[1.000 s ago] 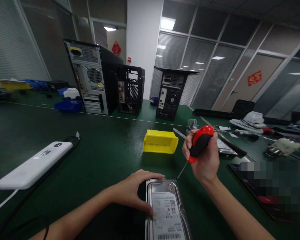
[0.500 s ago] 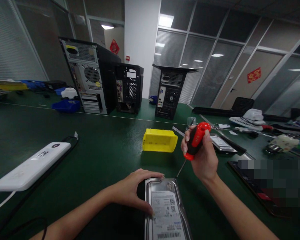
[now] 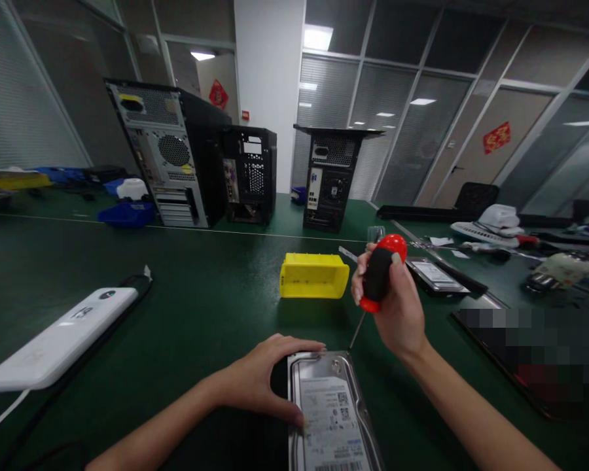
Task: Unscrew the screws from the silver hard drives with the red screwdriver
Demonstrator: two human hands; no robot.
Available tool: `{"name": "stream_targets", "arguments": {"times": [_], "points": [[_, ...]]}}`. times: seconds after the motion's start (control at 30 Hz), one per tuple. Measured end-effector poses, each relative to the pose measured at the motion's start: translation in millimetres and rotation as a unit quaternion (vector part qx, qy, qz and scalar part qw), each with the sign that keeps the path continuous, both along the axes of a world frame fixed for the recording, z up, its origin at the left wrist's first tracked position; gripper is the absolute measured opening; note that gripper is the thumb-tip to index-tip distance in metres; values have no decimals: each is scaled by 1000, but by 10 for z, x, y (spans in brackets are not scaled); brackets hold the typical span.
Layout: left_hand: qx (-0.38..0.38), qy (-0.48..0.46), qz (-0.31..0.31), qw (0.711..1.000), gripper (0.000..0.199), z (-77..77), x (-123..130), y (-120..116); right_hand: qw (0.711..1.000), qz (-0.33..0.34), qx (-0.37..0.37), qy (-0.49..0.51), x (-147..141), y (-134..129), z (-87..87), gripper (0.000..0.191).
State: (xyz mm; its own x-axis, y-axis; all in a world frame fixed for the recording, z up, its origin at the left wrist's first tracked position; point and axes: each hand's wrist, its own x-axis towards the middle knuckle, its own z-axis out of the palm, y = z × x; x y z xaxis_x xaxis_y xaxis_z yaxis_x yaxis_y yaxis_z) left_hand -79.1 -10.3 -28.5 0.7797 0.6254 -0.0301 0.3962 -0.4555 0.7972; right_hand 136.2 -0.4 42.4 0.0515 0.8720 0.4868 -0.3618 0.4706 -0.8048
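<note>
Over at the green table (image 3: 211,288), the left hand (image 3: 255,379) is gripping a hard drive (image 3: 326,412) while the right hand (image 3: 400,324) is holding a screwdriver (image 3: 377,278), its tip at the drive's far corner. A yellow bin (image 3: 314,259) is sitting beyond, and three computer cases (image 3: 203,163) are standing behind.

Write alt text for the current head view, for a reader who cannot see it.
A left hand holds a hard drive on a dark green table while the right hand grips a red-and-black screwdriver, its tip at the drive's far right corner. A yellow bin sits just beyond, and three computer towers stand farther back.
</note>
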Motion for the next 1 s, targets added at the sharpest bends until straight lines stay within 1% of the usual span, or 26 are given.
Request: {"name": "stream_targets", "arguments": {"times": [0.07, 0.1, 0.17, 0.23, 0.37, 0.57, 0.73, 0.87, 1.0], "points": [[2, -2, -3, 1000, 86, 2, -3, 1, 1000, 29, -7, -6, 2, 2, -7, 40], [3, -2, -3, 1000, 85, 2, -6, 2, 999, 41, -6, -8, 0, 3, -5, 39], [2, -4, -3, 1000, 86, 1, -12, 5, 999, 48, 0, -11, -7, 2, 7, 30], [1, -6, -4, 1000, 86, -3, -17, 9, 999, 37, 0, -21, -16, 1, 20, 25], [-2, -6, -1, 1000, 86, -17, -18, 16, 999, 8, -6, -32, -23, 6, 19, 27], [-5, -7, -2, 1000, 87, -40, -32, 16, 1000, 28, -9, 6, -5, 38, -26, 37], [-2, -5, -6, 1000, 88, -37, -31, 20, 1000, 12, 20, 3, 21, 48, -14, 33], [1, -8, -5, 1000, 88, -42, -25, 21, 999, -21, 31, 6, 24, 44, 16, 34], [0, -7, -8, 1000, 88, -44, -26, 18, 999, -30, 41, 13, 11, 40, 35, 35]]}}
